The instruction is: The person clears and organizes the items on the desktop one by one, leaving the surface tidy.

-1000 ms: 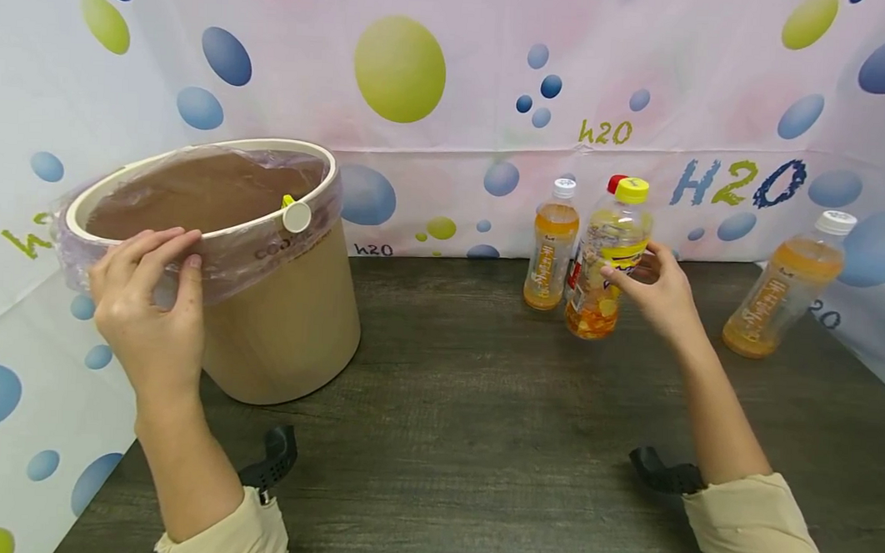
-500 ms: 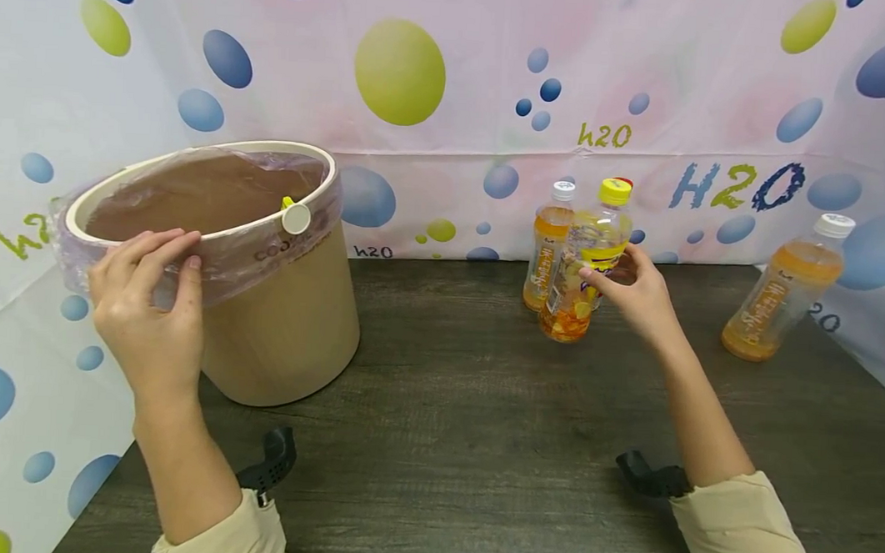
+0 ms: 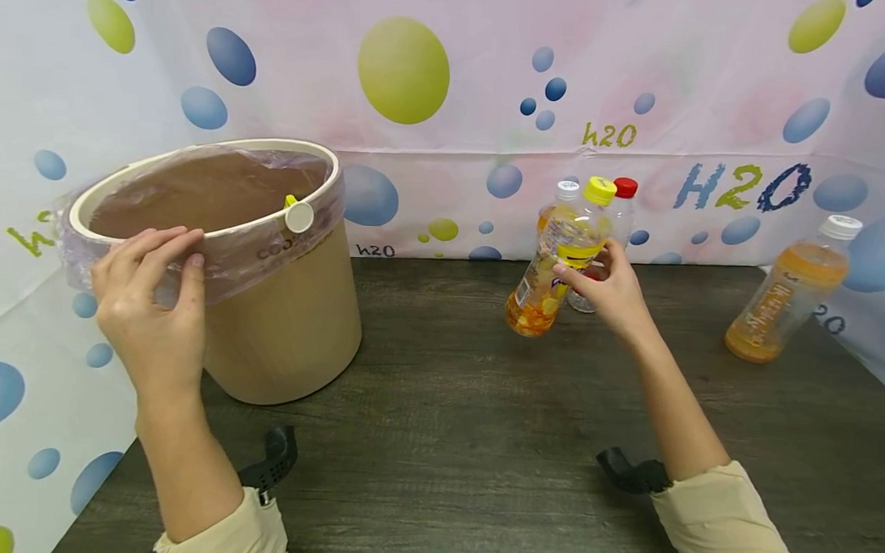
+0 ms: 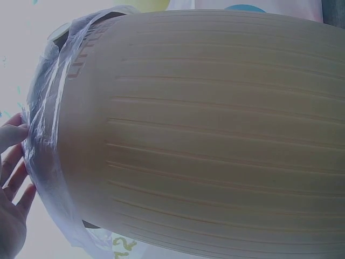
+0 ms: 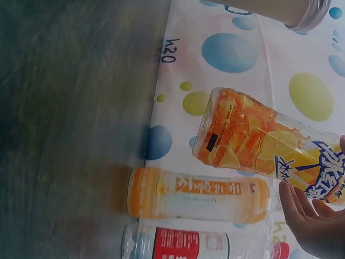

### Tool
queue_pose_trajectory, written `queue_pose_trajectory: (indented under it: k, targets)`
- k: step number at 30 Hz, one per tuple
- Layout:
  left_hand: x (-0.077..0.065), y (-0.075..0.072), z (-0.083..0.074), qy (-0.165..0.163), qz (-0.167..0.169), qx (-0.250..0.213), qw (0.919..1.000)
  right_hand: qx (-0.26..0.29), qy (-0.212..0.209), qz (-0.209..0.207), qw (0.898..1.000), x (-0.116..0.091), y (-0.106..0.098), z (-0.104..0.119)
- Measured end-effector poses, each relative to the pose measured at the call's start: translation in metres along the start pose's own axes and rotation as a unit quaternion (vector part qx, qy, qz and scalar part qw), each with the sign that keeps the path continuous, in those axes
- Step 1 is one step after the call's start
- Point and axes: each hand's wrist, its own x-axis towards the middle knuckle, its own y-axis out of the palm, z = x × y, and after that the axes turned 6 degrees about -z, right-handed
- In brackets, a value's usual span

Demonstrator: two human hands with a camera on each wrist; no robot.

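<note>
My left hand (image 3: pixel 151 303) holds the near rim of a beige trash bin (image 3: pixel 290 319), fingers over the top edge and thumb outside. A clear plastic liner (image 4: pixel 46 121) is folded down over that rim. My right hand (image 3: pixel 610 298) grips a yellow-capped iced tea bottle (image 3: pixel 543 282) around its middle. The bottle leans, its base pointing left and raised off the table, with amber printing on its lower part. Behind it, partly hidden in the head view, stands an orange-labelled bottle (image 5: pixel 199 194) with a white cap. Beside that one is a clear red-capped bottle (image 3: pixel 622 219) with a red label.
Another orange-labelled bottle (image 3: pixel 795 282) with a white cap stands at the right on the dark wooden table (image 3: pixel 449 444). A white backdrop (image 3: pixel 485 28) printed with coloured bubbles rises behind and to the left. Black mounts (image 3: pixel 631 472) sit on both forearms.
My right hand has carried the yellow-capped bottle to the left, tilting it further, which uncovers the red-capped bottle and covers more of the orange-labelled one. The left hand stays on the rim.
</note>
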Motion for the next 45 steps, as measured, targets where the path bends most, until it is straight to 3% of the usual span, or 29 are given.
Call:
queue_pose_trajectory:
  k: [11, 25, 36, 40, 45]
  targets:
    - [0.0, -0.002, 0.001, -0.001, 0.004, 0.003, 1.0, 0.087, 0.029, 0.01, 0.996, 0.004, 0.015, 0.01]
    - [-0.002, -0.001, 0.006, 0.004, 0.005, -0.003, 1.0, 0.175, 0.032, 0.018, 0.984, 0.008, 0.035, 0.009]
    - [-0.001, -0.001, 0.005, 0.008, 0.008, -0.006, 0.9999, 0.204, 0.048, 0.005, 0.978, 0.009, 0.046, 0.012]
    - [-0.001, -0.002, 0.005, 0.008, 0.009, -0.003, 0.9999, 0.257, 0.056, 0.02, 0.965, 0.009, 0.048, 0.013]
    - [-0.001, -0.002, 0.006, 0.008, 0.007, -0.002, 0.9999, 0.336, 0.082, 0.052, 0.937, 0.009, 0.051, 0.016]
